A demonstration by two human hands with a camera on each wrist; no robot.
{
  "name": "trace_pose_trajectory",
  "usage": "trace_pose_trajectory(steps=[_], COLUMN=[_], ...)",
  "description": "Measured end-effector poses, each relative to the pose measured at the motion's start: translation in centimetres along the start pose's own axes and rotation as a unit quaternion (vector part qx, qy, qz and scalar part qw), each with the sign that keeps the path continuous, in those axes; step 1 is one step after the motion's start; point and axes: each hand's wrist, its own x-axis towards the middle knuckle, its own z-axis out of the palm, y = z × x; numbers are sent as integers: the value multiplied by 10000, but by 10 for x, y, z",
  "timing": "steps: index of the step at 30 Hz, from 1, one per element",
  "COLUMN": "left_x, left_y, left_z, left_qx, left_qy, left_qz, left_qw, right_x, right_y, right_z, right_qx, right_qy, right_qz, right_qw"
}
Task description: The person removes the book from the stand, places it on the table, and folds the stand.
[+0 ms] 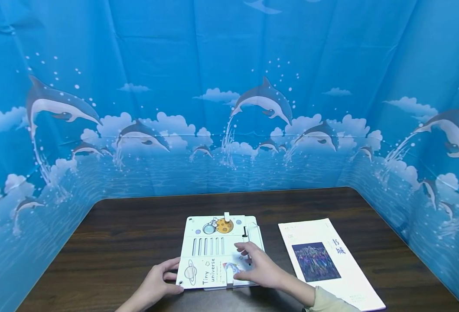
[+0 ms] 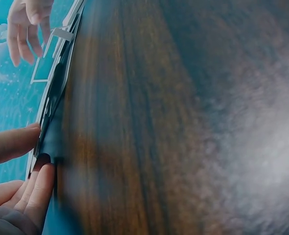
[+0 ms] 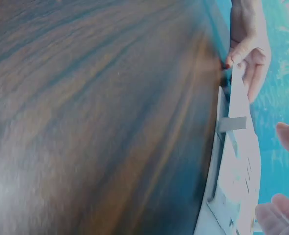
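Note:
A white folding book stand with a cartoon astronaut, planets and the words "Tiny universe" lies folded on the dark table. My left hand grips its left edge near the lower corner. In the left wrist view, the thumb is on the upper face and the fingers are under the edge of the stand. Over the lower right part of the stand hovers my right hand, fingers spread and holding nothing. Its thumb is close to the lower white clip. Another clip sits at the top edge.
To the right of the stand, a white magazine with a dark square picture lies on the wood-grain table. A blue curtain printed with dolphins surrounds the table's back and sides.

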Motion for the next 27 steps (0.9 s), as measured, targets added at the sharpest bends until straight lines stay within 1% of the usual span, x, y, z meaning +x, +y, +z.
trace_pose_trajectory(steps=[5, 9, 13, 18, 24, 27], left_x=[0, 1, 2, 1, 1, 1], left_y=[1, 2, 2, -1, -1, -1], left_z=[-1, 0, 0, 0, 0, 0], left_qx=[31, 93, 73, 5, -11, -11], left_qy=[-7, 26, 36, -2, -18, -28], left_qz=[14, -72, -77, -8, 23, 22], left_qw=[10000, 9999, 9999, 10000, 10000, 10000], right_x=[-3, -7, -12, -17, -16, -15], right_y=[5, 12, 20, 30, 39, 43], right_z=[-13, -23, -29, -30, -26, -24], right_qx=[242, 193, 62, 265, 655, 785], right_qy=[173, 425, 699, 876, 852, 839], right_qz=[-14, 97, 338, 523, 761, 800], right_qw=[9996, 9989, 9970, 9944, 9913, 9902])
